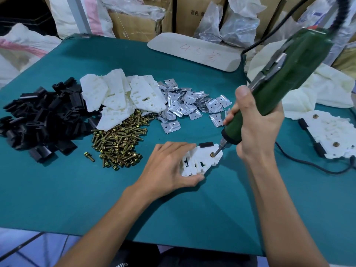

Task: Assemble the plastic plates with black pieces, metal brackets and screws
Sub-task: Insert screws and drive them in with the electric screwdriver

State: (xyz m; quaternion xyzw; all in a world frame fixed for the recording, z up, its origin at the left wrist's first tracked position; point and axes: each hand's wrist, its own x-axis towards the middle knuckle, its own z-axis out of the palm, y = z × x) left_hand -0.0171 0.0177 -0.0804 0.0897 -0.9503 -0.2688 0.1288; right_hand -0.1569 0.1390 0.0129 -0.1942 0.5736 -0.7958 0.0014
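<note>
right hand [258, 128] fingers curl around the green screwdriver [289, 74], its bit on a screw [212, 154] in the white plate [200, 160]; left hand [169, 166] grips that plate on the teal table [173, 209]; cardboard boxes [134, 24] and bags [238, 26] stand behind

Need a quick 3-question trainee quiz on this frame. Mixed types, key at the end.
1. True or false: the right hand grips the screwdriver.
2. The driver tip rests on: A) a screw in the plate held by the left hand; B) a loose bracket; C) the bare mat.
3. How many screws show in the finished plate at the right?
Key: 1 true; 2 A; 3 two.
</note>
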